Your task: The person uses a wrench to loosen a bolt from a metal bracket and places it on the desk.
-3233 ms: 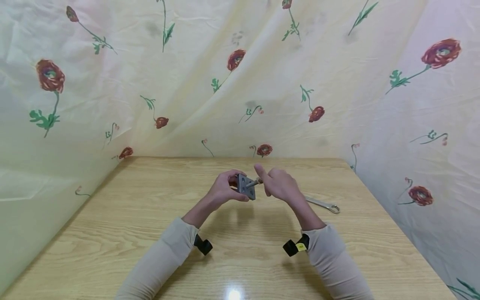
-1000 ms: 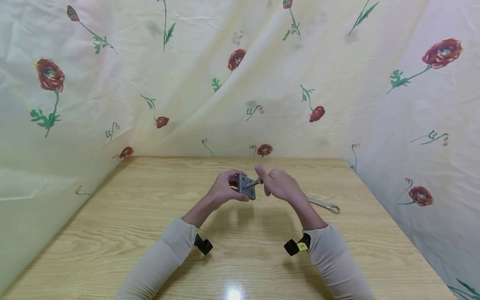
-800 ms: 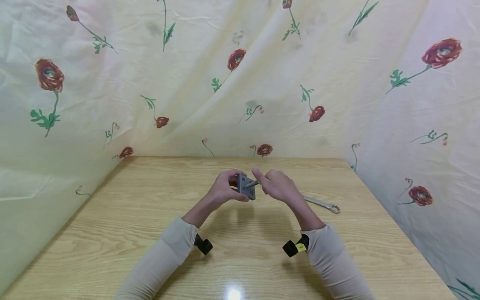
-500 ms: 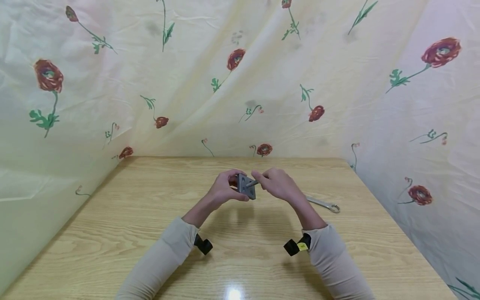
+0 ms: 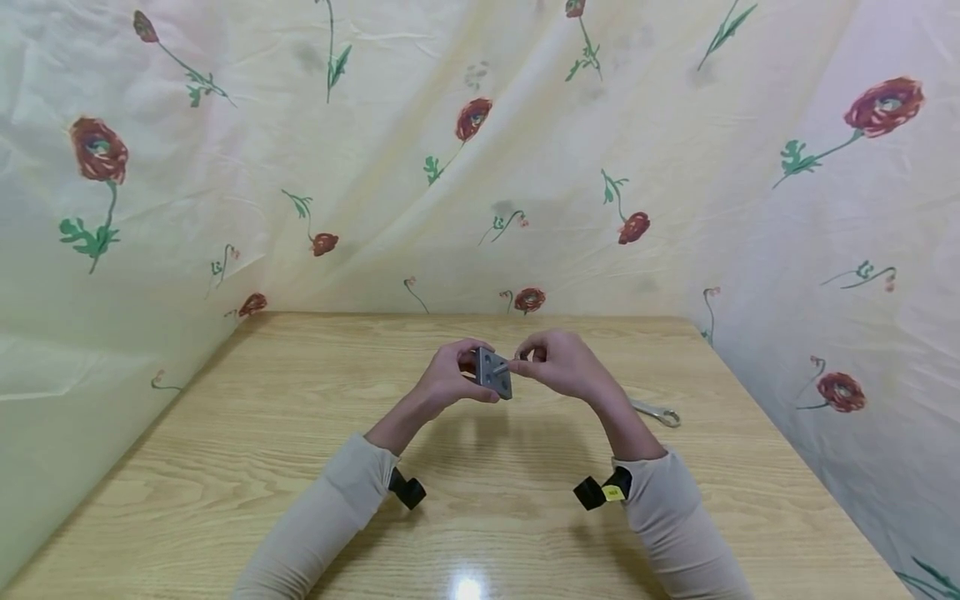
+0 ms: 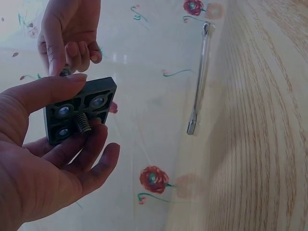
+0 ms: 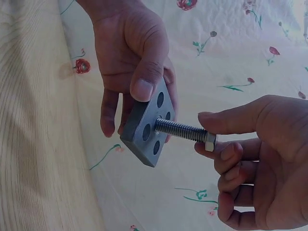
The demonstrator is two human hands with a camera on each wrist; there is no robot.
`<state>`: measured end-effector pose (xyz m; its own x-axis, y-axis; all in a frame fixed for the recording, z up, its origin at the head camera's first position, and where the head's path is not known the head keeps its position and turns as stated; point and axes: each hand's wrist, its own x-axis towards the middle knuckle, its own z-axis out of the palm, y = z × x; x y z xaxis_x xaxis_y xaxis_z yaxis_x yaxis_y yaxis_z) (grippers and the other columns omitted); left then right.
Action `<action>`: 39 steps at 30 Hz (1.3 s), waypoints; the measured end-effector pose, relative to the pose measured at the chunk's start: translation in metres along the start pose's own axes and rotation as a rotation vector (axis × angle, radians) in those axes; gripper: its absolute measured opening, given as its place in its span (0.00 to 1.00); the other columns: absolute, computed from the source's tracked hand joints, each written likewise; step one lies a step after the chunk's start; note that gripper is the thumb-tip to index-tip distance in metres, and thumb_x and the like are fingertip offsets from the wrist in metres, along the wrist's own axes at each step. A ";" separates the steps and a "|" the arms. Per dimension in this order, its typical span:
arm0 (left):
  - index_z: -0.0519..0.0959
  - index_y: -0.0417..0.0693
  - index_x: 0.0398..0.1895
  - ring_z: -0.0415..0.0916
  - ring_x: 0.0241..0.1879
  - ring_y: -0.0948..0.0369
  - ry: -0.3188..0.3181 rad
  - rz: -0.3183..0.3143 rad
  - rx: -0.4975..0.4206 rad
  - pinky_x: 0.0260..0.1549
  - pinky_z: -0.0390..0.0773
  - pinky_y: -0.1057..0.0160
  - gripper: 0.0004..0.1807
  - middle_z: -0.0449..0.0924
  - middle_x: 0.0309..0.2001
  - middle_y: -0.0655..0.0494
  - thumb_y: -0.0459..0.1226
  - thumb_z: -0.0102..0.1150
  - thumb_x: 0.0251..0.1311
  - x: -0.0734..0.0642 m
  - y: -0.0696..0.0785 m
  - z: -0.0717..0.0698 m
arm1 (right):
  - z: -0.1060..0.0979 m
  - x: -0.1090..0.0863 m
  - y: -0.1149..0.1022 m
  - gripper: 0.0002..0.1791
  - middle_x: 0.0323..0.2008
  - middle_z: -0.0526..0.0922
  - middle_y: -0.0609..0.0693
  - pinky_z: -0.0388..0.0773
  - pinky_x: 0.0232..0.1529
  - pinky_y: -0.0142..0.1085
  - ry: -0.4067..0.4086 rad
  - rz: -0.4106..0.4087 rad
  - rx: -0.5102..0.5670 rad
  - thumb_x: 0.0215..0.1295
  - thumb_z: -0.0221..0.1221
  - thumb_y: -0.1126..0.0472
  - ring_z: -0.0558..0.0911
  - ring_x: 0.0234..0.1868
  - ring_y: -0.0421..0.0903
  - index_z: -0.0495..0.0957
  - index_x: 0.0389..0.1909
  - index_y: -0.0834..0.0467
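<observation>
Up above the table, my left hand (image 5: pixel 444 377) grips a square dark grey plate (image 7: pixel 147 126) by its edges, thumb on one side and fingers on the other. The plate has several round holes near its corners. A threaded hex bolt (image 7: pixel 182 130) runs through the plate's middle, and its threaded end pokes out of the back in the left wrist view. My right hand (image 5: pixel 564 364) pinches the bolt near its hex head between thumb and index finger, the other fingers curled. Most of the bolt's length shows on the head side.
A metal wrench (image 5: pixel 657 412) lies on the wooden table (image 5: pixel 300 492) to the right, partly hidden behind my right forearm in the head view. A flower-printed cloth (image 5: pixel 390 167) hangs behind the table and along both sides.
My right hand's thumb has swung down from pointing up, and its fingers have shifted round the bolt head. The left hand and the plate have hardly moved.
</observation>
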<state>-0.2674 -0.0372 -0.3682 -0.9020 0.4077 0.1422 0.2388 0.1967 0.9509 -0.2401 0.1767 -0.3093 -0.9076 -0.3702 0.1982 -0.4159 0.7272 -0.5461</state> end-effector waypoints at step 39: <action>0.75 0.40 0.60 0.77 0.40 0.59 0.004 0.021 0.011 0.41 0.78 0.65 0.37 0.83 0.44 0.43 0.26 0.77 0.41 -0.001 0.002 0.000 | 0.008 0.003 0.006 0.46 0.14 0.75 0.48 0.62 0.19 0.35 -0.026 0.225 -0.040 0.72 0.32 0.26 0.67 0.15 0.43 0.78 0.14 0.56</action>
<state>-0.2656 -0.0375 -0.3666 -0.8982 0.4082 0.1631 0.2616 0.1981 0.9446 -0.2448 0.1755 -0.3188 -0.9762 -0.2101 0.0537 -0.2053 0.8156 -0.5410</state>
